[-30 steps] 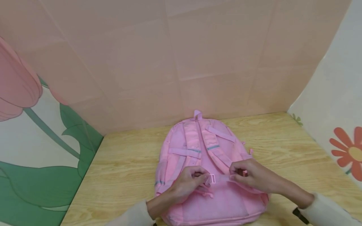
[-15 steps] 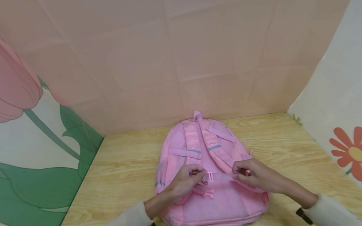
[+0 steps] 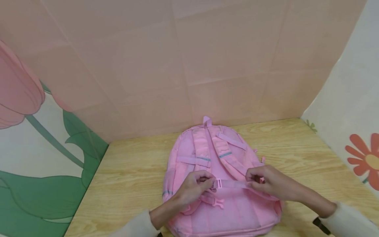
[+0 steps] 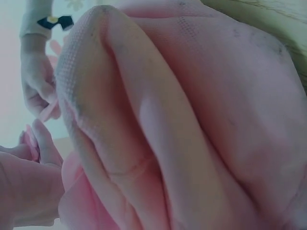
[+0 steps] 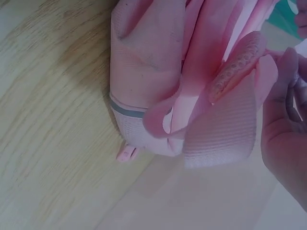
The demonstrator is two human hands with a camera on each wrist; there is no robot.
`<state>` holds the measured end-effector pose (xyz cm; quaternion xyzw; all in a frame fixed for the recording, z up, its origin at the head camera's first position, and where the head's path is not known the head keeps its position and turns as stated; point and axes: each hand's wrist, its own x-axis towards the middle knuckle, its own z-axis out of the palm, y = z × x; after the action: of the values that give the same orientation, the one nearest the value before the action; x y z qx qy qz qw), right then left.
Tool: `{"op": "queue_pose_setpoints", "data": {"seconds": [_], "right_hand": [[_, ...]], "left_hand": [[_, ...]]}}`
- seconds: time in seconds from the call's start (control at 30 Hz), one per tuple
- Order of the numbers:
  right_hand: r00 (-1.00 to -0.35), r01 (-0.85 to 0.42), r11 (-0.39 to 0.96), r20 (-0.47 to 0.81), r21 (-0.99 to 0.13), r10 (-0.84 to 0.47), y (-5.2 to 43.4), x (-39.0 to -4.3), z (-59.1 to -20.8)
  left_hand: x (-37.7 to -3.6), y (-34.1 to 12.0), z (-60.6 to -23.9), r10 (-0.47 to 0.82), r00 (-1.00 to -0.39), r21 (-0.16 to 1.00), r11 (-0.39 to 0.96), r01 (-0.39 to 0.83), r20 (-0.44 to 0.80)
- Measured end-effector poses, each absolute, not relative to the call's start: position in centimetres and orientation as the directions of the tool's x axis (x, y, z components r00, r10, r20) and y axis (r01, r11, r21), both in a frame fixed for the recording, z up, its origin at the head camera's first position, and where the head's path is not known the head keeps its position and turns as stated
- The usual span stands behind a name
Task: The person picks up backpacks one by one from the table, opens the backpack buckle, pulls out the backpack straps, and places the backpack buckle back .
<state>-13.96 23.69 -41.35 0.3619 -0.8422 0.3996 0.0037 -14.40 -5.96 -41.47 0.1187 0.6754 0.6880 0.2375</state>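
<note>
A pink backpack (image 3: 207, 154) lies straps-up on the wooden table (image 3: 133, 164). A pink strap (image 3: 234, 184) with a plastic buckle (image 3: 218, 183) stretches across its lower back. My left hand (image 3: 196, 186) pinches the strap at the buckle end. At the other end my right hand (image 3: 266, 181) pinches the same strap near the right shoulder strap (image 3: 228, 158). Pink fabric of the backpack (image 4: 182, 120) fills the left wrist view, with fingers of the left hand (image 4: 29, 182) at the lower left. The right wrist view shows folded pink webbing (image 5: 220, 124) beside the right hand (image 5: 288, 134).
A pink panel wall (image 3: 189, 65) rises behind the table. Flower-painted walls stand at the left (image 3: 35, 131) and right (image 3: 355, 131). Bare wood lies to both sides of the backpack. A second loose buckle (image 3: 217, 202) rests on the bag below the strap.
Both hands have shifted slightly up the backpack with the strap, which now lies straighter and tauter between them. The buckle has moved a little higher.
</note>
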Motion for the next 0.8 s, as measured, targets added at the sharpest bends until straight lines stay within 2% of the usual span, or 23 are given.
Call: {"op": "queue_pose_setpoints", "data": {"seconds": [0.23, 0.4, 0.63, 0.8], "right_hand": [[-0.724, -0.643, 0.438, 0.313, -0.628, -0.614, 23.7, -14.1, -41.1], [-0.735, -0.644, 0.473, 0.314, -0.602, -0.601, 23.6, -14.1, -41.1], [-0.755, -0.641, 0.530, 0.331, -0.555, -0.566, 22.9, -14.0, -41.1], [-0.733, -0.679, 0.584, 0.374, -0.444, -0.568, 22.2, -14.0, -41.1]], "left_hand": [[-14.4, -6.4, -41.5, 0.487, -0.862, 0.990, 0.054, -0.131, -0.140], [-14.5, -6.5, -41.6, 0.523, -0.842, 0.991, 0.076, -0.111, -0.134], [-14.7, -6.8, -41.3, 0.578, -0.813, 0.980, 0.191, 0.055, -0.067], [-14.6, -6.8, -41.4, 0.599, -0.800, 0.925, 0.285, 0.253, 0.034]]}}
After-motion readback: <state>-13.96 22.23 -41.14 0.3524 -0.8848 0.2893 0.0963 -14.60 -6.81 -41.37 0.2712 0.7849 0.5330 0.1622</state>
